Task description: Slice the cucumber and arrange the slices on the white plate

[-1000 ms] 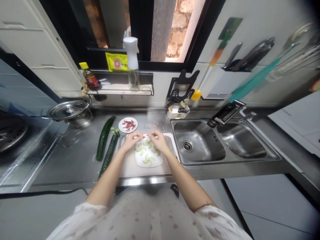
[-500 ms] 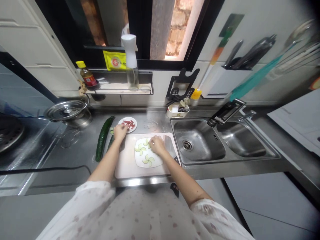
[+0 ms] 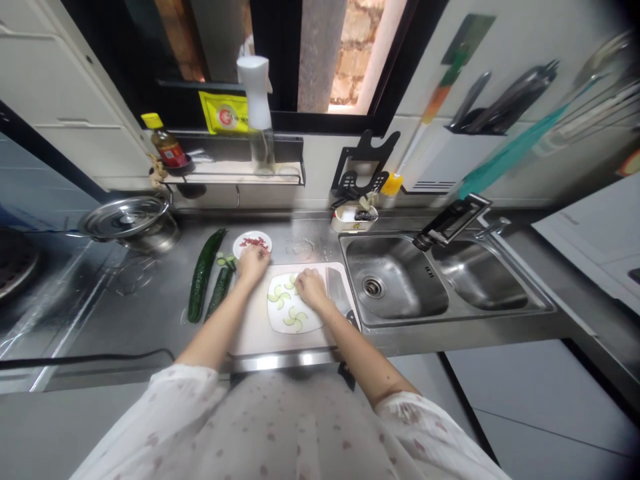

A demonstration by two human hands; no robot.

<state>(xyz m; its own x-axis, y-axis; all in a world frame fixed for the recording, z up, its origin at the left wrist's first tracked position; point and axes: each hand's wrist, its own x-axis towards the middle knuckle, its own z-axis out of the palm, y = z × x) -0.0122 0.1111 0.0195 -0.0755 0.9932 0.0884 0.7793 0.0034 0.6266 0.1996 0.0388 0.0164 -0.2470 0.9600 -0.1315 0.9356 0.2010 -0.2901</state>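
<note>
A white square plate (image 3: 280, 322) with curved pale-green cucumber slices in pinwheel patterns lies on a pinkish cutting board (image 3: 250, 337). My right hand (image 3: 311, 288) is over the plate's upper right part, fingers curled together; whatever they hold is too small to make out. My left hand (image 3: 253, 265) is at the near edge of a small round dish (image 3: 240, 241) of chopped red bits, its fingers closed, contents hidden. A cleaver (image 3: 337, 287) lies on the board's right side. Left of the board are a whole cucumber (image 3: 204, 275) and a cut cucumber (image 3: 219, 292) with small slices.
A double sink (image 3: 400, 287) with a black faucet (image 3: 445, 227) is on the right. A lidded pot (image 3: 135, 227) stands at the left. Behind the board, a wall shelf (image 3: 220, 175) holds a sauce bottle (image 3: 170, 150) and a spray bottle (image 3: 259, 113).
My left hand has moved right, from the dish's left side to its near edge, uncovering more of the cut cucumber. My right hand stays over the plate. The view has shifted slightly.
</note>
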